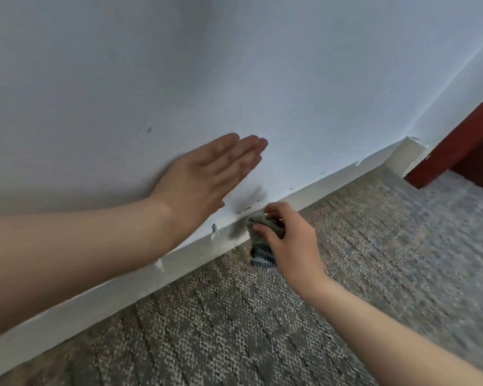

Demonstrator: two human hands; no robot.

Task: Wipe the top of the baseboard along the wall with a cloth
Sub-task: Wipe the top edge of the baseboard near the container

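Forearms fill the near corners of the view, both cut off by the lower frame, so nothing of the person beyond them can be seen. On the left side, the left hand (pixel 204 176) lies flat against the white wall (pixel 234 65) with fingers straight and together, grasping nothing; judging by its placement above the work, it props the body while the other arm reaches low. Just beyond its heel, small chips and dark specks mark the paint where wall meets baseboard (pixel 101 291), though blur makes it unclear whether they are dirt or damage. Further right, the right hand (pixel 287 240) has thumb and fingertips clenched around a bunched grey-green cloth (pixel 262 228), pressed onto the top edge of the baseboard about midway along its visible run; a pinch like this likely focuses pressure on the narrow ledge. A patterned end of the cloth hangs down the baseboard's face toward the grey carpet (pixel 262 330). The ledge under the cloth is hidden, so how clean it is cannot be judged. At the far right the baseboard ends at a chipped corner beside a dark red wooden frame (pixel 457 146), mostly cropped.
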